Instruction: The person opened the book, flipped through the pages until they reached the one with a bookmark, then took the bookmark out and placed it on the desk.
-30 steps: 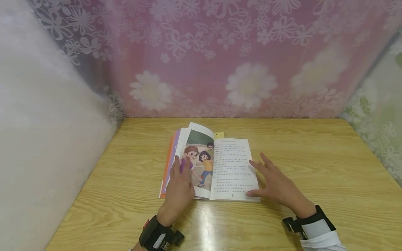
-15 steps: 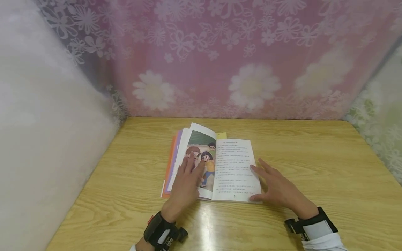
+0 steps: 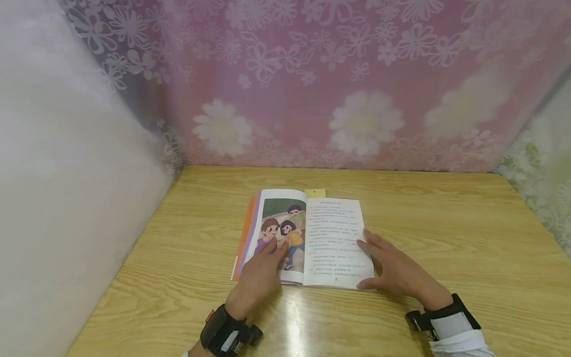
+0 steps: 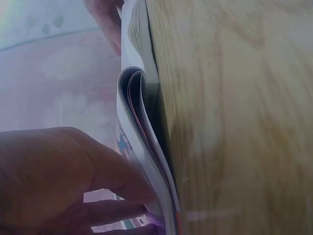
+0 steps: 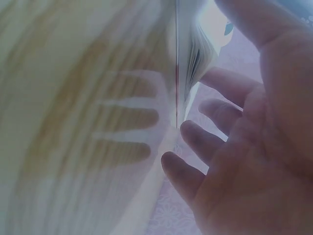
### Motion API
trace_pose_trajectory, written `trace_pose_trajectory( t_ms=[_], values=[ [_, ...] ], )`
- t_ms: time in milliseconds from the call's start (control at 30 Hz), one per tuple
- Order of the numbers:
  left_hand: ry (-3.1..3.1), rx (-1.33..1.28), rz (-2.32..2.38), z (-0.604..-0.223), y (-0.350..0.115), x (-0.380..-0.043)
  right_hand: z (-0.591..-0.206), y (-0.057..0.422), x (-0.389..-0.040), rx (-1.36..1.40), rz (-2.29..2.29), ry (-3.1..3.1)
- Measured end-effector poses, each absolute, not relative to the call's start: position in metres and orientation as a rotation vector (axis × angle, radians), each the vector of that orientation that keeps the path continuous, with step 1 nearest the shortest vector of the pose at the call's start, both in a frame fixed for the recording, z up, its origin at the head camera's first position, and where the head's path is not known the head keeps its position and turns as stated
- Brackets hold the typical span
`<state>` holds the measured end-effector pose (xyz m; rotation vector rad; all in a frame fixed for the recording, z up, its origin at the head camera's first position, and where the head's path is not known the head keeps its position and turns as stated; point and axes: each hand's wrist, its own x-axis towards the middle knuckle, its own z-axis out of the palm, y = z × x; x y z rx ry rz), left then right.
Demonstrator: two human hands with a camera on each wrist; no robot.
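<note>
A book [image 3: 334,238] lies open on the wooden table, a colour picture of children on its left page and printed text on its right. My left hand [image 3: 258,277] rests on the lower part of the picture page, fingers extended. In the left wrist view the left-side pages [image 4: 142,142] bend over near the spine, with my left fingers lying on them. At the book's right edge is my right hand [image 3: 397,270], its fingers spread and the thumb and a finger touching the page margin. The right wrist view shows those fingers beside the page edges [image 5: 195,58], not curled round them.
An orange and purple cover flap [image 3: 244,238] sticks out at the book's left. A yellow tab [image 3: 315,193] shows behind its top edge. Floral cloth [image 3: 290,99] hangs along the table's back edge, and a pale sheet [image 3: 80,173] stands at the left.
The raised picture page has come down flatter on the left. My left hand has slid from the left margin onto the picture. The right hand stays by the right edge, slightly lower.
</note>
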<state>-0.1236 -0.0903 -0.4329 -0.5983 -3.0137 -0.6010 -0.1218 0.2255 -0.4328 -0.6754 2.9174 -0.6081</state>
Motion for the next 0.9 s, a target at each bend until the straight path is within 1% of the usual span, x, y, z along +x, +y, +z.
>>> trace_pose_trajectory(
  t_ms=[367, 700, 800, 900],
  values=[
    [-3.036, -0.599, -0.431, -0.432, -0.087, -0.122, -0.433, 0.225, -0.124, -0.616, -0.586, 2.919],
    [-2.81, -0.849, -0.24, -0.432, -0.088, -0.125, -0.431, 0.22, -0.129, -0.594, -0.582, 2.99],
    [-2.833, -0.833, -0.214, -0.429, -0.082, -0.124, -0.431, 0.219, -0.13, -0.583, -0.563, 3.019],
    [-2.947, -0.745, -0.246, -0.424, -0.071, -0.121, -0.432, 0.218, -0.131, -0.584, -0.557, 3.046]
  ],
)
